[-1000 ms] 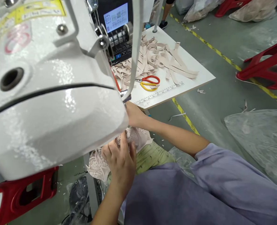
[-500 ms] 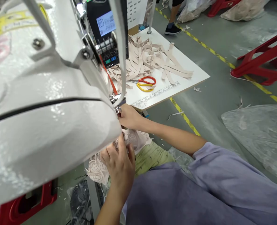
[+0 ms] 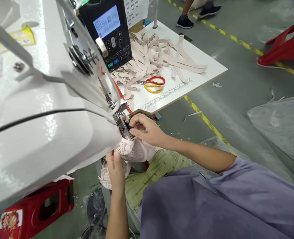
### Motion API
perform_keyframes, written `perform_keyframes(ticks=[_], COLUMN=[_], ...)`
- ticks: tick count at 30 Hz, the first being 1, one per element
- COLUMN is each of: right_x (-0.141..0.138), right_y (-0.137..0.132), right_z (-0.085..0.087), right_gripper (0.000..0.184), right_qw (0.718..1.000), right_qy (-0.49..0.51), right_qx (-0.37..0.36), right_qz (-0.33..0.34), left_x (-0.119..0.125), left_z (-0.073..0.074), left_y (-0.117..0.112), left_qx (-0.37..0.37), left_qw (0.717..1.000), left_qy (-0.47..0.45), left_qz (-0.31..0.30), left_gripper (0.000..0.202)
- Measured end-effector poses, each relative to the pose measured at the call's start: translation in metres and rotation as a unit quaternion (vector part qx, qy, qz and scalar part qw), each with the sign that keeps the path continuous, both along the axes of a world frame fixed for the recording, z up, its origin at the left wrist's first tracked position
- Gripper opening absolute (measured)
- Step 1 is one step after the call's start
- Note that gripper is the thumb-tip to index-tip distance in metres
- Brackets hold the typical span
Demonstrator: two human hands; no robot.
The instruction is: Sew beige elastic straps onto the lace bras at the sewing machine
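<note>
A pale pink lace bra lies over the narrow arm of the sewing machine, below the needle area. My left hand pinches its lace edge, the fingertips partly hidden by the fabric and the machine head. My right hand is raised just beside the presser foot, its fingers bent and its thumb held apart from them. Nothing shows between those fingers. More lace hangs down beneath my left hand.
On the white table are a heap of beige fabric strips, red-and-yellow scissors and a printed ruler. A control panel stands behind the machine. Red stools and plastic bags are on the floor; a person's feet show beyond.
My right hand has come away from the needle area and its fingers have loosened. My left hand has shifted left along the lace. The view has moved, showing more of the presser foot.
</note>
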State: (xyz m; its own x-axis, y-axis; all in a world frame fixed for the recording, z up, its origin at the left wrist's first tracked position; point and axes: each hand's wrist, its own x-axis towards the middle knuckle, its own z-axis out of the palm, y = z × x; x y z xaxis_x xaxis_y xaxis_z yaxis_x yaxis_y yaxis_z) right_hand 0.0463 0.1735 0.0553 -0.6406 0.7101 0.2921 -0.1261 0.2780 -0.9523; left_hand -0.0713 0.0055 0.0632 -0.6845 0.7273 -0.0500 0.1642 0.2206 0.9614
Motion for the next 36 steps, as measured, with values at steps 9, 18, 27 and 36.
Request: perform_keyframes(ticks=[9,18,27,36], right_x=[0.003,0.004,0.007,0.006], right_y=[-0.013,-0.013,-0.015,-0.02], right_z=[0.009,0.014,0.02,0.026], right_gripper=[0.032,0.033,0.032,0.034], right_qw=[0.999,0.997,0.997,0.994], right_qy=[-0.033,-0.074,-0.075,-0.078], right_qx=[0.017,0.014,-0.022,-0.073], right_qz=[0.026,0.011,0.024,0.028], left_x=[0.006,0.008,0.007,0.011], left_z=[0.011,0.018,0.02,0.021], left_y=[0.006,0.01,0.008,-0.001], left_qx=[0.078,0.073,0.04,0.043], left_qw=[0.994,0.986,0.984,0.987], left_qy=[0.022,0.132,0.147,0.116], left_qz=[0.077,0.074,0.093,0.099], left_gripper=[0.037,0.031,0.035,0.035])
